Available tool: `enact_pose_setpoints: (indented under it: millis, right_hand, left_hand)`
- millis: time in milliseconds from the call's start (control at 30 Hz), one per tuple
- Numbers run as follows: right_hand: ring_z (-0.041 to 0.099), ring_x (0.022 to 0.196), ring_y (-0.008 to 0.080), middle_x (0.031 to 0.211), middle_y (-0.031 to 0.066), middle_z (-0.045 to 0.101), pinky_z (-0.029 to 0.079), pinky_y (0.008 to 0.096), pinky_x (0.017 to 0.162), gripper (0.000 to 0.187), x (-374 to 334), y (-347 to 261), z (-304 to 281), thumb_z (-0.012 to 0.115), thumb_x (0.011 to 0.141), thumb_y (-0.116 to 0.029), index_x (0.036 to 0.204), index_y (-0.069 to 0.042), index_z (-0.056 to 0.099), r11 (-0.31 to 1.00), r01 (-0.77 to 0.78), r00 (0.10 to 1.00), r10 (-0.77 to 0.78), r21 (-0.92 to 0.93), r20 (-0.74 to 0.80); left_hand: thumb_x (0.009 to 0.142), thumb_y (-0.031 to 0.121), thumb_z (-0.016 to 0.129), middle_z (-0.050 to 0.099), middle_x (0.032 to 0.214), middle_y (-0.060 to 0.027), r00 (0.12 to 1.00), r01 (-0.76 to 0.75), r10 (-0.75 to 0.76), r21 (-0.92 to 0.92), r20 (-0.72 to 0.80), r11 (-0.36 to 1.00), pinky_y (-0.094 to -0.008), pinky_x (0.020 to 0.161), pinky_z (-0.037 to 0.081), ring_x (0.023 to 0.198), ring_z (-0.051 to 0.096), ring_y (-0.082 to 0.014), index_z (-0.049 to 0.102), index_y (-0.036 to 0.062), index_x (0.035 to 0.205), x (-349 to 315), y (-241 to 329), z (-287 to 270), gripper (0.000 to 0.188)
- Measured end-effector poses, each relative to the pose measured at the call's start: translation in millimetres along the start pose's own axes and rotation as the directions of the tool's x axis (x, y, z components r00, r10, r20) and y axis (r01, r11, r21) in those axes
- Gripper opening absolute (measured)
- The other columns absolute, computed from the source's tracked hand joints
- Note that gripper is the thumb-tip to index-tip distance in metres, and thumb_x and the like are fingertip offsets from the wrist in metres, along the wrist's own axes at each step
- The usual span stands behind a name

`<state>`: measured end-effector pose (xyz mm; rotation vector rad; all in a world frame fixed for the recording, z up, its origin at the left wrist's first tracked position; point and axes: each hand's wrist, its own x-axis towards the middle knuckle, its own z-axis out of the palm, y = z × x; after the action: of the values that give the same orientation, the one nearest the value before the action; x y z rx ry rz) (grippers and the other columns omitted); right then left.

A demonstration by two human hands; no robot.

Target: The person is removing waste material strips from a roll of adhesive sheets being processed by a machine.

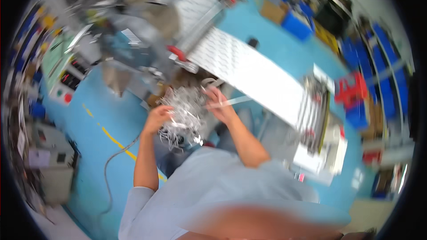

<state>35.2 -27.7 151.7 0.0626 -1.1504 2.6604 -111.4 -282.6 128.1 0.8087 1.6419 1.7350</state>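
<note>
White sheet web (255,73) slants from upper centre to right of frame. Tangle of pale, shiny strips (184,111) sits left of centre, between the hands. Right hand (219,105) at its right edge, fingers bent; left hand (159,118) at its left edge, fingers curled. Blur: cannot tell whether either grips. Narrow pale strip (240,101) extends rightward from the right hand.

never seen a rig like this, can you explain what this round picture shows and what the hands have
No robot here: these are a person's bare hands. A wide fisheye camera worn on the head looks down, so straight edges bend. The left hand and right hand flank a tangle of thin, shiny strips and appear to touch it; blur hides how they grip. A pale strip extends rightward from the right hand. Beyond, a long white sheet or belt lies on a machine.
</note>
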Motion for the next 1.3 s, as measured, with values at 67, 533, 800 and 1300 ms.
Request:
enact_pose_setpoints:
  millis: [67, 533, 800, 1300]
  right_hand:
    - [0.054, 0.077, 0.0120, 0.127, 0.0075, 0.049, 0.045, 0.0246, 0.070, 0.064, 3, -26, -13, 0.061, 0.072, 0.004, 0.130, -0.012, 0.038, 1.000, 0.004, 0.994, -0.003, -0.004, 0.113]
    - [0.052, 0.086, 0.0077, 0.136, 0.0102, 0.038, 0.045, 0.0230, 0.074, 0.074, -206, -124, -193, 0.060, 0.077, -0.003, 0.140, -0.012, 0.024, 0.962, 0.238, 0.964, -0.218, 0.134, -0.151]
    - [0.054, 0.071, 0.0067, 0.128, 0.0151, 0.046, 0.046, 0.0212, 0.067, 0.056, -238, -113, -224, 0.058, 0.084, -0.007, 0.135, -0.010, 0.034, 0.877, 0.449, 0.867, -0.383, 0.168, -0.318]
    - [0.055, 0.063, 0.0096, 0.091, 0.0055, 0.062, 0.046, 0.0226, 0.060, 0.017, -218, -76, -220, 0.055, 0.090, -0.025, 0.097, -0.010, 0.054, 0.842, 0.466, 0.837, -0.320, 0.271, -0.443]
  left_hand:
    - [0.078, 0.006, 0.065, 0.062, 0.085, -0.0028, 0.999, 0.015, -0.017, -0.039, -0.046, 0.999, -0.0236, 0.071, 0.047, 0.077, 0.057, -0.0097, 0.058, 0.0010, 0.106, 8, -2, 23, 0.029]
    - [0.080, 0.018, 0.067, 0.065, 0.093, -0.0053, 0.805, 0.376, -0.200, -0.218, 0.559, 0.901, -0.0365, 0.088, 0.045, 0.095, 0.061, -0.0200, 0.061, 0.0043, 0.095, 103, -84, 234, 0.022]
    - [0.084, 0.017, 0.061, 0.065, 0.089, -0.0066, 0.713, 0.490, -0.272, -0.182, 0.646, 0.853, -0.0389, 0.091, 0.041, 0.087, 0.061, -0.0199, 0.057, 0.0064, 0.085, 120, -82, 285, 0.011]
    - [0.091, 0.028, 0.050, 0.062, 0.080, -0.0026, 0.855, 0.517, -0.436, -0.527, 0.281, 0.675, -0.0392, 0.083, 0.045, 0.070, 0.056, -0.0147, 0.060, 0.0062, 0.089, 125, -107, 201, 0.024]
